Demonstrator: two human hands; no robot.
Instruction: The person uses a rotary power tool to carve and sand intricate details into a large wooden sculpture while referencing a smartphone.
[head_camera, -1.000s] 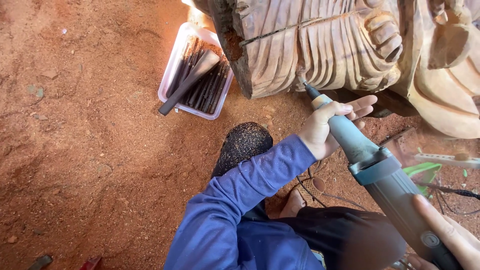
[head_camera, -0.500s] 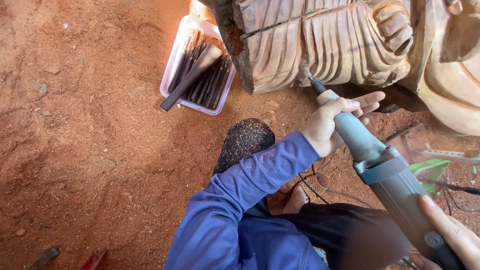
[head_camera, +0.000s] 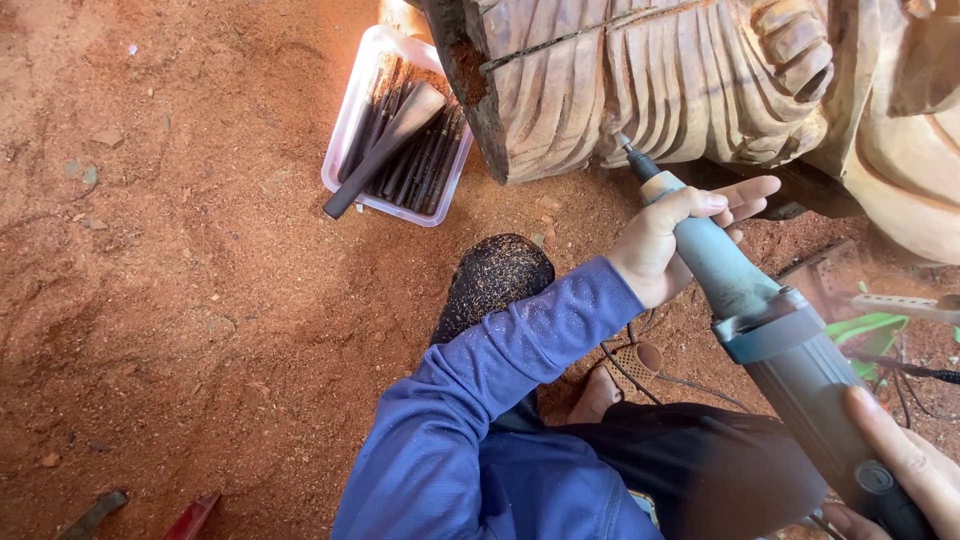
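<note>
Two hands steady a die grinder (head_camera: 760, 330) with its bit at the lower edge of a carved wooden statue (head_camera: 680, 90).

The left hand (head_camera: 670, 245) wraps the grinder's slim neck, thumb and fingers clamped round it, two fingers extended past it; the right hand (head_camera: 900, 465), cut off by the frame corner, closes on the dark rear body. The bit tip (head_camera: 625, 145) meets the folded carving near its dark, broken left edge. Open sawdust-covered ground (head_camera: 180, 280) lies to the left. A white plastic tray (head_camera: 345, 120), just beside the statue's corner, holds many dark chisels and one larger handle (head_camera: 385, 150) lying across them. A dusty knee (head_camera: 495, 280) sits below. Objects at lower left and the green item (head_camera: 865, 330) are hard to identify.
</note>
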